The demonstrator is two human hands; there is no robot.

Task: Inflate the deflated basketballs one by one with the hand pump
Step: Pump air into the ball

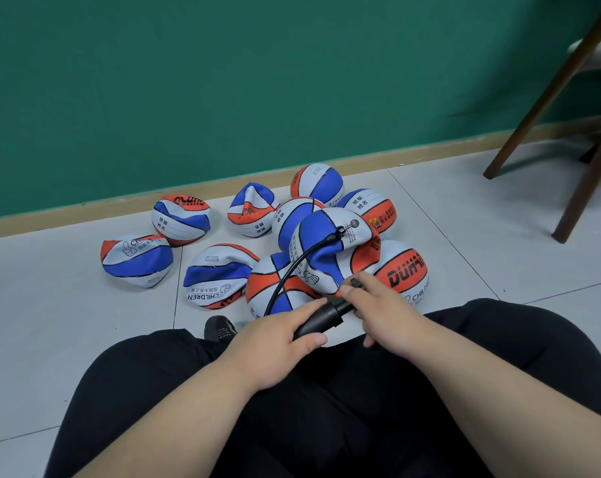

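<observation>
Step in hand: pumping. Left hand (275, 334) curls fingers round black plastic hand pump (321, 320) barrel. Right hand (378, 305), at 1 o'clock of it, wraps fingers on pump handle. Thin black hose (292, 270) runs toward 12 o'clock, to crumpled blue-white-orange rubber basketball (323, 250) atop pile. Needle seating: cannot tell. Ball looks limp. Next probably calls for full, steady strokes with barrel braced.

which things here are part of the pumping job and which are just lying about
In the job: hand pump, gripped by left hand and right hand; its black hose; the crumpled ball on top of the pile, hose tip at its valve; the other balls on the floor.
Lying about: wooden chair; green wall.
</observation>
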